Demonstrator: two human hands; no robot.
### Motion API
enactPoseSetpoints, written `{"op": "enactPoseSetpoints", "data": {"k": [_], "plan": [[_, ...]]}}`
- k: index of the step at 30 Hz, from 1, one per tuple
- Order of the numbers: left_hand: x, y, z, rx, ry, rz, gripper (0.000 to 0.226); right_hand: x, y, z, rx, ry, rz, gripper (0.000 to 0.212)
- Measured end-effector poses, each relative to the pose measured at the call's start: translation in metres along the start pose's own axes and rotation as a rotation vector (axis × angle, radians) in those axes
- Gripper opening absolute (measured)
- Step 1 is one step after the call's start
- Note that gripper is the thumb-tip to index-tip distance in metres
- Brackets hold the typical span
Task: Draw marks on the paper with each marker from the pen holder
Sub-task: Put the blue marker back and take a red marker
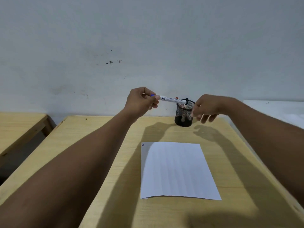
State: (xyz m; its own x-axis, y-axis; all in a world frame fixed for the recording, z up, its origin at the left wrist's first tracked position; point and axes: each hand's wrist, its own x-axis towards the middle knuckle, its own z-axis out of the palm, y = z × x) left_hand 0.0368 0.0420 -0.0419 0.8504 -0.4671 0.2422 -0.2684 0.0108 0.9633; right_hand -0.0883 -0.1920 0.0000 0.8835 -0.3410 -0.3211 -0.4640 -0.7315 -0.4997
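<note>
Head view: your left hand pinches a white marker by its blue end, fingers curled shut around it, and holds the barrel nearly level above the far edge of the light wooden counter. The marker's body carries dark printed lettering, and its other end, tipped in black, reaches to the rim of the pen holder. Whether that black tip touches the rim cannot be told.

The pen holder is a black mesh cup standing upright near the counter's far edge, close to the pale wall. At least 1 more marker shows through its mesh, and a small red tip pokes up just behind the white barrel.

Your right hand hovers just to the right of the holder, fingers loosely spread and curved downward, with nothing in its grip; its fingertips sit beside the mesh wall, and contact cannot be confirmed.

The paper, a plain white sheet, lies flat on the counter nearer to you, well apart from the holder. 2 short dark strokes sit in its far left corner; the rest of the sheet is bare. Both forearms cast shadows across the wood.
</note>
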Motion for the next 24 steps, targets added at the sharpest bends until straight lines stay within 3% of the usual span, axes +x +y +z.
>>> {"op": "enactPoseSetpoints", "data": {"k": [9, 17, 21, 24], "plan": [[0.037, 0.019, 0.041, 0.199, 0.055, 0.114, 0.018, 0.004, 0.015, -0.032, -0.096, 0.111, 0.022, 0.017], [0.053, 0.008, 0.089, 0.545, -0.105, 0.160, 0.008, 0.015, 0.026, -0.019, -0.069, 0.092, 0.023, 0.016], [0.056, 0.000, 0.100, 0.609, -0.213, 0.118, 0.028, 0.019, 0.030, -0.014, -0.068, 0.081, 0.019, 0.016], [0.062, -0.006, 0.102, 0.742, -0.184, 0.174, 0.042, 0.024, 0.034, -0.009, -0.061, 0.090, 0.016, 0.018]]}}
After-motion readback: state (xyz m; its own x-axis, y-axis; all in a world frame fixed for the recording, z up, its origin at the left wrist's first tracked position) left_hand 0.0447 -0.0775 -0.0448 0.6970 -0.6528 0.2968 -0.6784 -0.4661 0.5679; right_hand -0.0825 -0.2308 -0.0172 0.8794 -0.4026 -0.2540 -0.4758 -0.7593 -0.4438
